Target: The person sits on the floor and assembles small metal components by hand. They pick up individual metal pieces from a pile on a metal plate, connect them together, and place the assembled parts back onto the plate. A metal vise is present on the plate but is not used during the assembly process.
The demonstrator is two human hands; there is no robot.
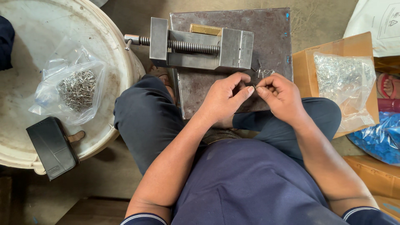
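A tiny thin piece of metal wire (pixel 255 86) is pinched between the fingertips of both hands, low over the near edge of a dark, scuffed steel plate (pixel 271 37); it is too small to tell its shape. The left hand (pixel 225 98) is curled, thumb and forefinger closed on the wire from the left. The right hand (pixel 280 95) meets it from the right, its fingertips likewise nipped together on the piece. Just beyond the hands a few loose bits of bright wire (pixel 263 71) lie on the plate. Farther off on the same plate stands a grey steel machine vise with a threaded screw (pixel 200 46). To the right, an open brown cardboard box (pixel 304 68) holds a clear plastic bag of shiny small metal parts (pixel 343 81). Far left, a round white tub lid (pixel 37 33) carries another clear plastic bag of grey wire pieces (pixel 77 89) and, at its near rim, a black rectangular case (pixel 52 148). The person sits cross-legged in dark blue clothing.
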